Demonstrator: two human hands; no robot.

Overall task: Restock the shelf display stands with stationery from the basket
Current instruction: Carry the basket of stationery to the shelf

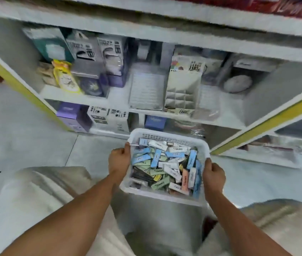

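A white plastic basket (166, 133) hangs low in front of the shelves, filled with several small stationery boxes (165, 163) in blue, green, white, pink and black. My left hand (119, 159) grips its left rim, thumb over the edge. My right hand (213, 174) grips the right rim. On the middle shelf stands a white display stand (180, 97) with a grid of mostly bare compartments. To its left lies a clear ridged stand (146, 90). The picture is blurred.
Boxed goods (98, 58) fill the left of the middle shelf, with a yellow packet (64, 76). Purple and white boxes (91, 117) sit on the bottom shelf. Yellow-edged shelf frames (268, 124) slant at both sides. My knees in light trousers flank the basket over a grey tiled floor.
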